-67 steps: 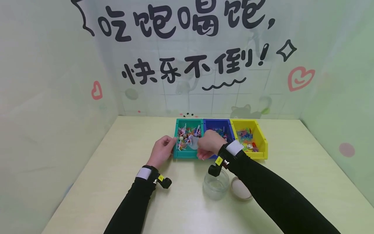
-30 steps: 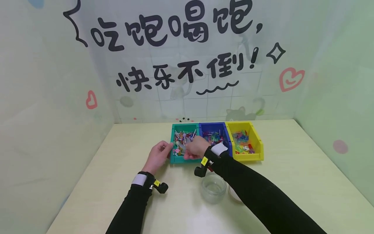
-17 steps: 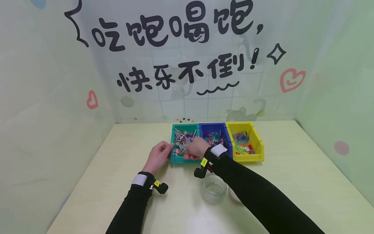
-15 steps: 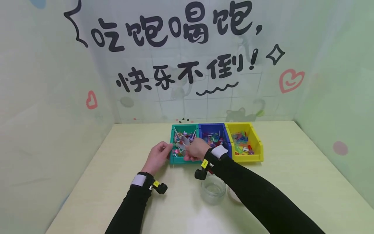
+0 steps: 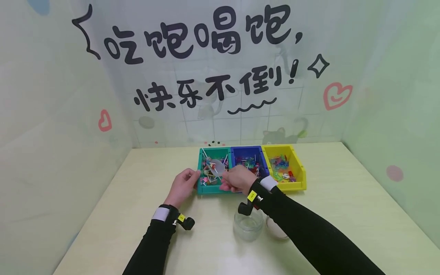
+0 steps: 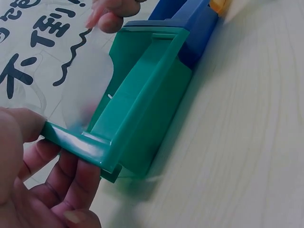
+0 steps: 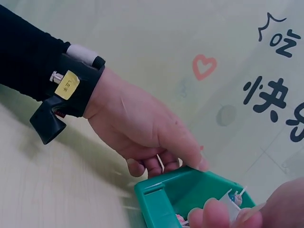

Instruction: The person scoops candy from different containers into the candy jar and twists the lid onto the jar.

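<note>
In the head view my left hand (image 5: pixel 183 186) holds the left side of a green bin (image 5: pixel 214 190). The left wrist view shows the thumb over the bin's rim (image 6: pixel 78 147) and the fingers curled beneath it. Small lollipop-shaped pieces (image 5: pixel 206 180) with white sticks fill the bin. My right hand (image 5: pixel 240 178) pinches a translucent scoop (image 5: pixel 218 168), whose rounded blade is tilted over the bin. A few colourful pieces lie on or against the blade. In the right wrist view the fingertips (image 7: pixel 216 213) clasp the scoop, and part of it is hidden behind them.
A blue bin (image 5: pixel 248 151) and a yellow bin (image 5: pixel 300 168), both with small colourful pieces, stand joined to the green one. Below the right forearm is a clear glass jar (image 5: pixel 248 227), beside a round pale lid (image 5: pixel 275 228) partly covered by the sleeve. A printed sheet (image 5: pixel 165 126) hangs behind.
My right hand first moved left with the scoop into the green bin's pieces. Since half a second ago it has shifted slightly right and the scoop's blade has turned. The left hand keeps its hold.
</note>
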A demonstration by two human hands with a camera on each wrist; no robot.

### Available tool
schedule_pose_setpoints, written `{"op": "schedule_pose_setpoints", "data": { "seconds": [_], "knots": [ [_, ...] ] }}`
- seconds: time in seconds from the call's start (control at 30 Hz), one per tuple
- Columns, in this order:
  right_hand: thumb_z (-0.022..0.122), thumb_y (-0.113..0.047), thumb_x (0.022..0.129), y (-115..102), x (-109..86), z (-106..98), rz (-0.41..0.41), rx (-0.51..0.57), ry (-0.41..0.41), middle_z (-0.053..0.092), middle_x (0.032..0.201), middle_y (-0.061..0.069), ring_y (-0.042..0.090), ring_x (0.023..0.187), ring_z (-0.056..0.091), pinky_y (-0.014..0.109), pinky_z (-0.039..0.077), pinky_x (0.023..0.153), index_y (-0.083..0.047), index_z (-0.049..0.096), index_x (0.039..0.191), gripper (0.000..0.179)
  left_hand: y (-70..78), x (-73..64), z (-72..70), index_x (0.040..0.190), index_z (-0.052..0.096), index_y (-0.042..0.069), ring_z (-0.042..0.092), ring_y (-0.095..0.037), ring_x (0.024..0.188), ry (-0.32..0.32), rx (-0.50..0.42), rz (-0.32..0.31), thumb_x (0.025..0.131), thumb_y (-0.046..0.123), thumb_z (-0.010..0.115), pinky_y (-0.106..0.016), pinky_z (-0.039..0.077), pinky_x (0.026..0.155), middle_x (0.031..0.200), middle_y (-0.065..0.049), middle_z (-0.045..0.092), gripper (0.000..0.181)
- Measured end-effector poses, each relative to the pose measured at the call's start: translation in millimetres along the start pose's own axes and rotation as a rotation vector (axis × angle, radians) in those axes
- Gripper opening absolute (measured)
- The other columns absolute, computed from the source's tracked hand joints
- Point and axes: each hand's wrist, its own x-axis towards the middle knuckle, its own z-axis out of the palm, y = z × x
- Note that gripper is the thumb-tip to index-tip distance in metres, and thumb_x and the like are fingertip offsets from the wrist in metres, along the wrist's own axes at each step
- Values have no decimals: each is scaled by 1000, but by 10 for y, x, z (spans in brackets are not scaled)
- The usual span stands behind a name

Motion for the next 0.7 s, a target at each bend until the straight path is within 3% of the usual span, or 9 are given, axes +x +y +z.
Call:
{"op": "schedule_pose_setpoints", "data": {
  "seconds": [0.43, 0.7],
  "knots": [
    [51, -25, 118, 92, -165, -263, -63, -12, 12, 67, 80, 2, 10, 67, 56, 18, 39, 55, 4, 70, 116, 35, -24, 50, 6, 100, 68, 9, 65, -21, 87, 15, 7, 15, 113, 40, 61, -29, 48, 75, 95, -6, 71, 34],
    [51, -29, 118, 125, -323, -450, -122, -5, 5, 62, 80, 1, 11, 68, 51, 19, 36, 52, 4, 68, 117, 37, 9, -1, 25, 100, 70, 9, 64, -21, 88, 42, -3, -8, 113, 41, 62, -30, 48, 76, 91, -5, 70, 35]
  ]
}}
